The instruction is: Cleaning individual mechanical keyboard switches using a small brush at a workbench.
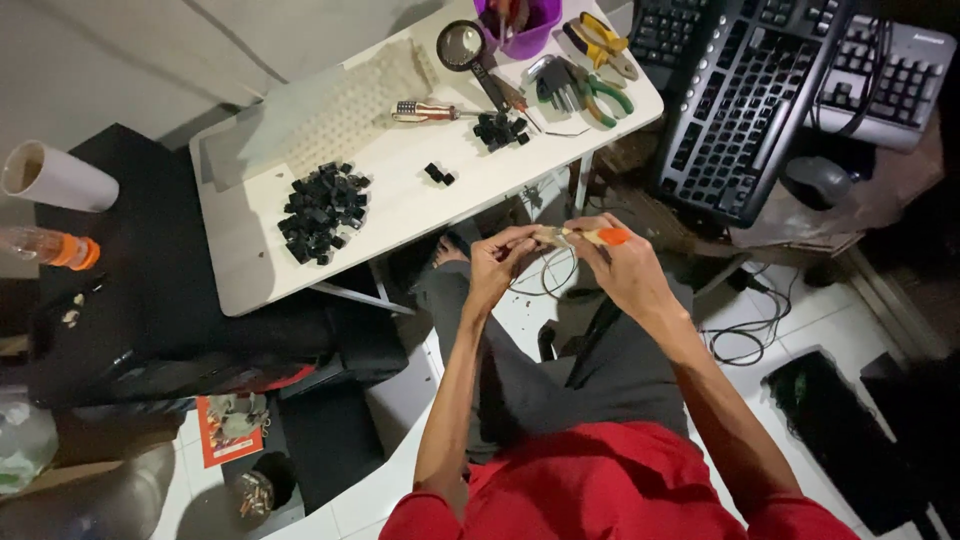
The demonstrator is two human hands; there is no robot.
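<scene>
We see a purple plastic cup (528,32) at the far edge of the small white table (400,200), with a few tool handles standing in it, though we cannot tell which tools; to the left, on a black surface, a white paper cup (55,177) lies on its side, its contents hidden, and a clear bottle with an orange cap (45,246) lies just below it. Our left hand (497,265) is curled nearly closed, fingertips pinching one end of a small pale tool with an orange handle (585,236), held in the air above our lap, in front of the table's near edge. Our right hand (625,270) is also closed around it, gripping the orange end. A thin loop of wire (545,275) hangs beneath both hands. On the table lie a heap of black keycaps (322,211), a smaller cluster of black keycaps (500,130), a round magnifying glass (462,45), a striped-handle screwdriver (425,111) and green-handled pliers (600,97). Two black keyboards (740,100) rest to the right
</scene>
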